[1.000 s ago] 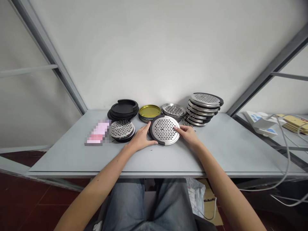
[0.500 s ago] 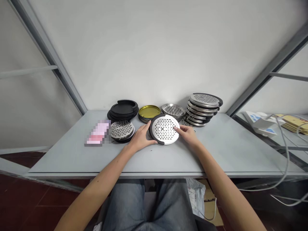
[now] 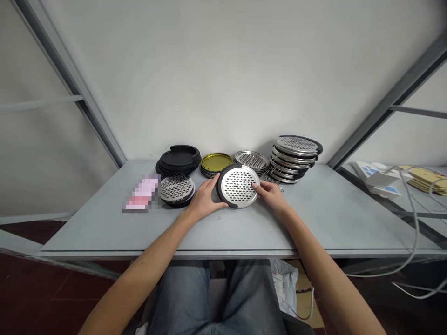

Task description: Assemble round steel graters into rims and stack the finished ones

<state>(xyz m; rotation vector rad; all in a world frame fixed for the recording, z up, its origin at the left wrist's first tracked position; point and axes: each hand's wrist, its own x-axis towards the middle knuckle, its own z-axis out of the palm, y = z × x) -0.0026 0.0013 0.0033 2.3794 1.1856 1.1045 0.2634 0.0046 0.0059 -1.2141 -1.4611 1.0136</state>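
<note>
Grater disc [image 3: 240, 186]: one, silver and perforated, held between both hands over the counter [image 3: 223, 237]; face turned toward the wearer; reference point for the clock directions below.
Black rim [image 3: 219, 188]: curved band on the disc, running from 12 through 9 to 6 o'clock.
Left hand [image 3: 203, 200]: on the rim at 9 o'clock; fingers spread wide around it, thumb low, holding the disc.
Right hand [image 3: 274, 194]: at 3 o'clock; fingers in a narrow pinch on the disc edge, thumb on the silver face, the others partly hidden.
Small plate stack [image 3: 177, 188]: 9 o'clock, perforated silver on top, black beneath.
Pink item [image 3: 142, 193]: 9 o'clock, farther out; pixelated, detail unreadable.
Black holders [image 3: 179, 158]: 10 o'clock, stacked.
Yellow tin stack [image 3: 216, 162]: 11 o'clock, gold-yellow top.
Silver grater stack [image 3: 252, 159]: 1 o'clock, rough-faced top.
Tall stack [image 3: 296, 156]: 2 o'clock, silver discs with black parts, leaning.
White box [image 3: 379, 179]: 3 o'clock, well apart, beyond the frame post.
Plastic bag [image 3: 284, 284]: 5 o'clock, below the counter.
</note>
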